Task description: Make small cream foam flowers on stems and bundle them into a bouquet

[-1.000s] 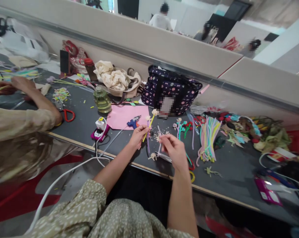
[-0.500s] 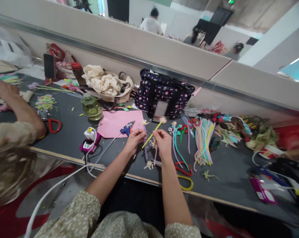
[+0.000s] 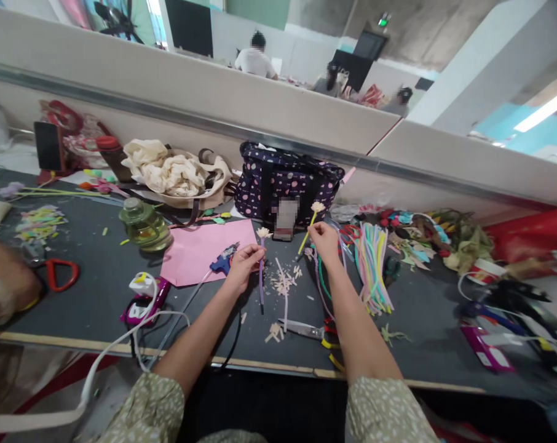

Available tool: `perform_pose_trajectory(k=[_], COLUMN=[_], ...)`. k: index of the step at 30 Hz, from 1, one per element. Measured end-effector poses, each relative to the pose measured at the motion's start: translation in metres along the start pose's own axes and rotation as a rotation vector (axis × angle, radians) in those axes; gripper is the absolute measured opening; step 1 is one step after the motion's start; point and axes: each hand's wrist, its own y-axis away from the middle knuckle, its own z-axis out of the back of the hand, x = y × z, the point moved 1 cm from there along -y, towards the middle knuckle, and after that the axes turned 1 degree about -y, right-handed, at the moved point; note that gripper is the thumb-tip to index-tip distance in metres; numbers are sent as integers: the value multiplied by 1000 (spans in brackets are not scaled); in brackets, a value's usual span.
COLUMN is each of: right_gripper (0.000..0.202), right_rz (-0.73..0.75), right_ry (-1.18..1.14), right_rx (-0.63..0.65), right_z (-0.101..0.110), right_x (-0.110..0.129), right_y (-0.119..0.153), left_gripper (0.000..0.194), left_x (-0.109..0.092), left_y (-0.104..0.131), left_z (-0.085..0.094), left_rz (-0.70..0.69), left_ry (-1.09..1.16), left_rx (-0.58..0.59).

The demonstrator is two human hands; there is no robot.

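LH point(image 3: 244, 266) w/ purple stem point(image 3: 262, 284), RH point(image 3: 326, 242) w/ yellow stem point(image 3: 303, 244)

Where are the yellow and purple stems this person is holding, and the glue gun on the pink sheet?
Yellow stem point(image 3: 303, 245): head view, on its lower part.
Purple stem point(image 3: 261, 283): head view, on its shaft.
Glue gun point(image 3: 221, 264): head view, on its blue body.

An olive-green cloth top point(image 3: 232, 437) scattered with small white flecks was worn loosely, its wide sleeves point(image 3: 147, 406) ending above the bare forearms point(image 3: 199, 341).
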Motion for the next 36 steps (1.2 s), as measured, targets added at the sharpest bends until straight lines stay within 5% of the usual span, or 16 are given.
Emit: perform_pose_trajectory(k=[7,12,18,24,29,36], right_gripper=[16,17,29,24,23,23], right_rz=[-31,-85,-34,24,-66,-112], right_ry=[122,140,2,-337,-529,-514], right_rx=[33,20,-89,220,271,252], right_z=[-33,-36,-17,-26,-40,-39], right_x=[-16,-20,11,57,76,79], right_y=[-19,-23,21,81,93,94], left_gripper=[30,27,27,26,25,22], left_x=[9,17,20,19,18,15], left_y=[-4,-4,-4,-1,2,4], left_z=[9,5,1,1,-3,-2], left_rz=[-23,-71,-79,-56,-27,-36], left_ry=[-10,-42,-51,-23,-30,-54], left_rx=[-15,-22,-23,20,89,129])
